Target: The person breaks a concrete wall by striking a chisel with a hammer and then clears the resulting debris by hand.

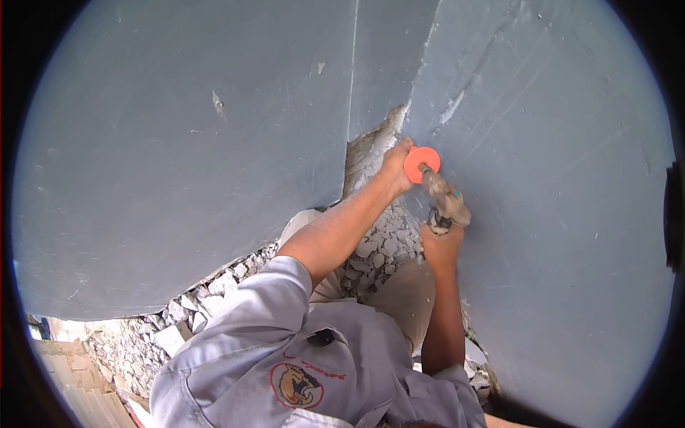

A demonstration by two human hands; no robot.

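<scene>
My left hand [394, 165] is closed around a chisel just behind its round orange guard [412, 171], low in the corner between two grey wall faces. The chisel's struck end [424, 168] pokes out through the middle of the guard, while its blade is hidden behind the hand. Closed on a hammer, my right hand [442, 246] is just below and to the right. The dusty hammer head [447, 200] lies right at the chisel's end in this view. Beside my left hand, a rough broken patch [365, 158] shows where the wall surface is chipped away.
A large grey wall face [193, 143] stands on the left, with another [564, 214] close on the right. Broken stone rubble [378, 250] covers the ground between and below them. Wooden boards [89, 392] lie at the lower left.
</scene>
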